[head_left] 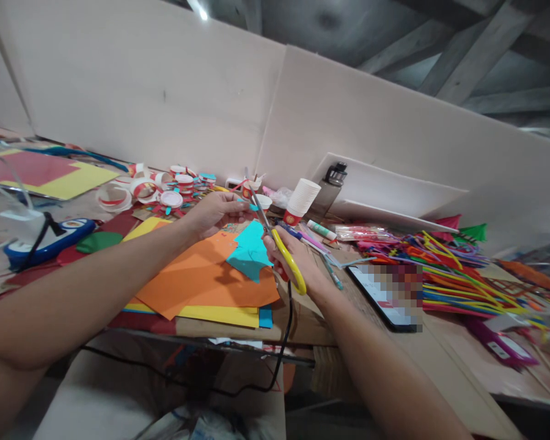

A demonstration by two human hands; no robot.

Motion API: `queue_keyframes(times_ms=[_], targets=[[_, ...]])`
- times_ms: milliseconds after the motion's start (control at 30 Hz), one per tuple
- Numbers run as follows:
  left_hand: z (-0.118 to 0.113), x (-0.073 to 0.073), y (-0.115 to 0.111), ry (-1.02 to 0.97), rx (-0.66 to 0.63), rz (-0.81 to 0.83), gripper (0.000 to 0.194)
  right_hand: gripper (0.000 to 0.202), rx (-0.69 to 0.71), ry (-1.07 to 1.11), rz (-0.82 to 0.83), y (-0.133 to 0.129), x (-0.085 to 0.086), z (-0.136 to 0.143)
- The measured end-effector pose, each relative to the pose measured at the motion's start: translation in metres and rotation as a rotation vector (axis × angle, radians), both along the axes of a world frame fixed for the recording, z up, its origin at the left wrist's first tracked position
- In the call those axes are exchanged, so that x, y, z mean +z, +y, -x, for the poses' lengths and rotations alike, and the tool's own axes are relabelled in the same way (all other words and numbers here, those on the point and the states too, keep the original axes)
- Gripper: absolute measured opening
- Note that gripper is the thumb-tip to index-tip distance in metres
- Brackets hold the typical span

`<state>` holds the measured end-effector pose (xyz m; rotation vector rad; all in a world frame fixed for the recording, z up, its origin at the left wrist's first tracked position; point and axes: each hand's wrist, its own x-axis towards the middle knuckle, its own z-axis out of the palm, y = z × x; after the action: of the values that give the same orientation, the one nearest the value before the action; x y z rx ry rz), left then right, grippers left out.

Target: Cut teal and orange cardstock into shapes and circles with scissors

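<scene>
Beyond both my hands stands the white wall point(165, 91), and under them spreads the table point(508, 385). Well to the right of my right hand lies a heap of pipe cleaners point(462, 293) in many colours. Just below and between my hands is the orange paper point(201, 275), on top of yellow sheets point(224, 315); the turquoise paper point(252, 247) lies on the orange, close under my right hand. To the right of that hand is the phone point(380, 293), its screen partly blurred out. Beyond it on the right stand the bottle point(327, 194) and, nearer, a leaning stack of cups point(302, 201). More small cups point(183, 183), some with red and turquoise trim, cluster just past my left hand.

My right hand point(293, 247) is closed round the yellow handles of the scissors point(283, 249), blades pointing up and away; I cannot tell how far they are parted. Right of my knuckles lie the glue stick point(321, 230) and some pens point(314, 243). Smallest is the turquoise scrap point(253, 207), pinched in the fingertips of my left hand point(217, 214), right by the blades.
</scene>
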<state>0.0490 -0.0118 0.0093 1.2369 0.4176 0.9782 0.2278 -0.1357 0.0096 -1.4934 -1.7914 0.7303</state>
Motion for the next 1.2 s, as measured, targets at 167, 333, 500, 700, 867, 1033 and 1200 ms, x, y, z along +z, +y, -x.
queue_keyframes(times_ms=[167, 333, 500, 700, 867, 1033, 1200], targets=[[0.0, 0.0, 0.0, -0.001, -0.007, -0.001, 0.021, 0.026, 0.014, 0.093, 0.007, 0.0, -0.001, 0.001], [0.0, 0.0, -0.001, 0.001, -0.01, 0.015, 0.02, 0.03, -0.019, 0.126, 0.043, -0.004, 0.003, 0.006], [0.0, -0.002, 0.001, 0.028, -0.009, -0.008, 0.02, 0.04, -0.067, 0.101, 0.121, -0.005, 0.004, 0.005], [0.001, -0.007, 0.004, 0.152, 0.048, -0.146, 0.025, 0.04, -0.232, -0.515, 0.03, 0.003, -0.002, -0.006], [-0.001, -0.013, 0.003, 0.372, 0.128, -0.361, 0.023, 0.034, -0.225, -0.916, 0.075, -0.004, -0.002, -0.006], [-0.005, -0.017, -0.005, 0.458, 0.072, -0.528, 0.016, 0.025, -0.208, -0.765, -0.143, -0.005, 0.004, -0.005], [-0.012, -0.018, -0.016, 0.432, -0.009, -0.486, 0.013, 0.019, -0.159, -0.306, -0.228, 0.001, 0.004, 0.004]])
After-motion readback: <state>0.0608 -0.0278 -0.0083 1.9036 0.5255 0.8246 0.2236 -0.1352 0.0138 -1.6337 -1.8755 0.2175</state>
